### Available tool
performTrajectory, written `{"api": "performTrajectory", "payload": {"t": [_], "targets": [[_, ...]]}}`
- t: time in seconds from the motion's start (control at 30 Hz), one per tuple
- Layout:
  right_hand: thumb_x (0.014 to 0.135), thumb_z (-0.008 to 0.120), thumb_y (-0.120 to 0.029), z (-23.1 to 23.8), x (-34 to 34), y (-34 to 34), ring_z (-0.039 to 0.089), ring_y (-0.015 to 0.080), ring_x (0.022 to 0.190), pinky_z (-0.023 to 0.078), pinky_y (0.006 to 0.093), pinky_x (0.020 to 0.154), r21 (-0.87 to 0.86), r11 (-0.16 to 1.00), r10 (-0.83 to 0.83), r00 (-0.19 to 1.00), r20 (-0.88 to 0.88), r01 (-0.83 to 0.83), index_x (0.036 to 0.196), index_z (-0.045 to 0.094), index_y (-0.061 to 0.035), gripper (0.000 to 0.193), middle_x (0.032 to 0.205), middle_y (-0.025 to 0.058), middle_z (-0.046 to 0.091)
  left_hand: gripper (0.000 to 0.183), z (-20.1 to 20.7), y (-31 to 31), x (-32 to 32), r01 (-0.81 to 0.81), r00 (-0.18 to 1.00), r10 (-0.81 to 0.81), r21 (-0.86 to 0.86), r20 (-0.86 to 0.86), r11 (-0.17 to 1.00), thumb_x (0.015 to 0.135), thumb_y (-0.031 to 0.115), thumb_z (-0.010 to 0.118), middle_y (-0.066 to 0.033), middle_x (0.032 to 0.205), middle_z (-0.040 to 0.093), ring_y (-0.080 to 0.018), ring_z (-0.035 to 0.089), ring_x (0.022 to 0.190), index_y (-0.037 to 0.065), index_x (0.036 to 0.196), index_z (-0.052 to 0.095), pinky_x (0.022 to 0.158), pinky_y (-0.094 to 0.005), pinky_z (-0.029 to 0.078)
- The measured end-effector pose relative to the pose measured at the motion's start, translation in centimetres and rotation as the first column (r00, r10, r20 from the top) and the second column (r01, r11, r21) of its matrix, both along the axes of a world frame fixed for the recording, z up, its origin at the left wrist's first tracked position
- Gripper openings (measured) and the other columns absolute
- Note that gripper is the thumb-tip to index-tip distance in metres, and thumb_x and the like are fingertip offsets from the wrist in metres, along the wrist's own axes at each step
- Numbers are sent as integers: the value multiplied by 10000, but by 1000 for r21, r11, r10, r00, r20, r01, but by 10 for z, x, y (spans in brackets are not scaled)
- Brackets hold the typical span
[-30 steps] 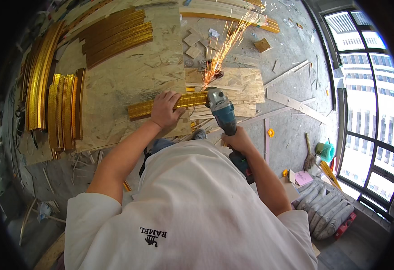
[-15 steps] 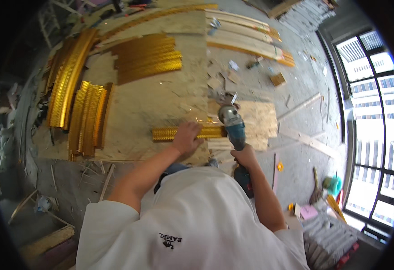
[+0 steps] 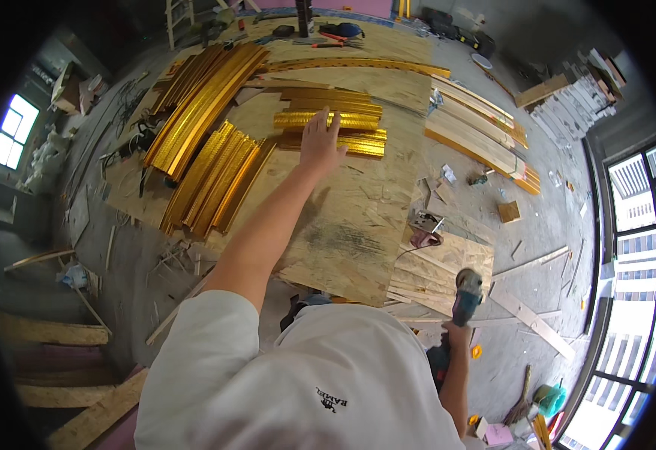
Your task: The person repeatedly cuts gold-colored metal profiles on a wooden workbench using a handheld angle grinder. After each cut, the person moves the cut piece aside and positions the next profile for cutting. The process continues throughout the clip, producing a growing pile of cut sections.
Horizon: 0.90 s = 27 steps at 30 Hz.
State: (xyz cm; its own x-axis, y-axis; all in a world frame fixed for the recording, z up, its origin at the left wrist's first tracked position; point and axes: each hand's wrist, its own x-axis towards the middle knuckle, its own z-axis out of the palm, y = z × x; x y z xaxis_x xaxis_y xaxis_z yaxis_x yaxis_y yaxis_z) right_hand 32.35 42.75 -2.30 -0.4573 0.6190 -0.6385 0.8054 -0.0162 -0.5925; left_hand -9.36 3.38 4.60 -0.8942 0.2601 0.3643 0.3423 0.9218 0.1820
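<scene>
My left arm reaches out over the wooden board, and my left hand grips a short shiny gold trim strip. That strip lies across a stack of similar gold strips, and my fingers cover its middle. My right hand is wrapped around the body of a teal and black angle grinder. The grinder's metal head points away from me, off to the right of the board. Whether its disc spins cannot be made out.
Longer gold strips and a second bundle lie left on the board. Pale planks are beyond to the right. Offcuts, a wooden block and loose battens litter the floor. Pliers lie at the far end.
My left hand has carried the gold strip from the board's near edge forward onto the stack. My right hand has drawn the grinder away to the right. The view has shifted too.
</scene>
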Motion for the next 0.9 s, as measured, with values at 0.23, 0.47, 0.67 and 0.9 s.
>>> {"api": "performTrajectory", "payload": {"t": [0.23,0.47,0.67,0.9], "targets": [[706,736,-81,-21,72,-8,629,238,494,482,349,438,5,1000,-12,992,126,12,807,658,29,168,638,122,629,661,-67,-133,70,-492,683,545,-245,486,835,987,348,547,-188,1580,319,-322,286,1473,10,1518,345,1214,-447,246],[730,715,-49,-39,95,-13,598,226,463,473,342,418,-116,980,-148,984,104,159,793,636,36,132,618,125,611,624,-109,-170,149,-277,830,366,-258,422,926,1027,321,490,-147,1634,222,-320,219,1500,34,1549,302,1229,-457,218],[740,711,-56,-37,86,-10,577,218,449,461,336,407,-116,971,-199,975,98,210,786,633,27,123,605,116,598,552,-98,-189,158,-592,726,612,-169,314,788,997,272,596,-171,1547,344,-347,346,1421,49,1471,422,1149,-484,351],[737,719,-69,-32,85,-1,581,213,453,449,332,402,-50,990,-124,988,90,129,793,630,28,143,613,112,605,592,-68,-200,116,-496,611,652,-424,449,758,974,288,644,-184,1508,388,-357,373,1397,58,1473,425,1129,-498,380]]}}
